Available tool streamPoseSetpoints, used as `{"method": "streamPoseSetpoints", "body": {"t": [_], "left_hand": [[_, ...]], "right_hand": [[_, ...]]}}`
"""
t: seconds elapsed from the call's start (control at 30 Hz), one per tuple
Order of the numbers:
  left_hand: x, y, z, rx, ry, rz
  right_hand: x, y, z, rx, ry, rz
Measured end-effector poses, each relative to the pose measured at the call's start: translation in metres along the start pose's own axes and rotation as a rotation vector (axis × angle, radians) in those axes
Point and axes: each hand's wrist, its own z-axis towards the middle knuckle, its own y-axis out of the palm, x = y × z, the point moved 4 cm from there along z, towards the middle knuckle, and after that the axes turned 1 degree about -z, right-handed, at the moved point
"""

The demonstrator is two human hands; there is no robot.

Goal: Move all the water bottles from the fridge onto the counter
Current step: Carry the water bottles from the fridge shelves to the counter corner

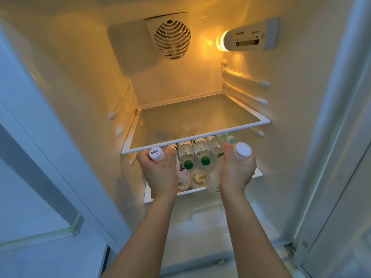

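Note:
Both my hands reach into the open fridge at the lower shelf (pixel 198 190). My left hand (pixel 158 173) grips a clear water bottle with a white printed cap (pixel 156 154). My right hand (pixel 236 169) grips another bottle with a plain white cap (pixel 242 151). Between my hands several more clear water bottles stand on the lower shelf, two with green caps (pixel 188 164) (pixel 205 160). One labelled bottle (pixel 183 177) stands just right of my left hand. The bodies of both held bottles are hidden by my hands.
A glass upper shelf (pixel 196 119) with a white rim sits just above the bottles and overhangs them. The fridge door (pixel 40 177) stands open on the left. A fan vent (pixel 171 39) and lit control panel (pixel 249 37) are high on the back wall.

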Motion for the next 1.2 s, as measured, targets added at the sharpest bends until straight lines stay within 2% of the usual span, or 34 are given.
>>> {"method": "streamPoseSetpoints", "body": {"t": [0.23,0.43,0.57,0.67,0.9,1.2], "left_hand": [[-0.009,-0.011,-0.005,0.015,-0.079,-0.069],[0.009,-0.026,-0.015,0.027,0.042,-0.023],[0.016,-0.045,-0.023,-0.036,0.113,0.025],[0.015,-0.062,-0.031,-0.066,0.100,0.040],[0.014,-0.121,-0.058,-0.065,-0.001,0.064],[0.049,-0.242,-0.097,0.010,-0.042,0.102]], "right_hand": [[0.000,-0.004,-0.007,-0.010,-0.059,-0.121],[-0.013,-0.006,-0.022,-0.076,-0.172,-0.219],[-0.022,-0.008,-0.037,-0.130,-0.217,-0.273],[-0.023,-0.010,-0.048,-0.158,-0.240,-0.309],[-0.018,-0.018,-0.097,-0.287,-0.252,-0.332],[-0.026,-0.038,-0.212,-0.490,-0.309,-0.333]]}}
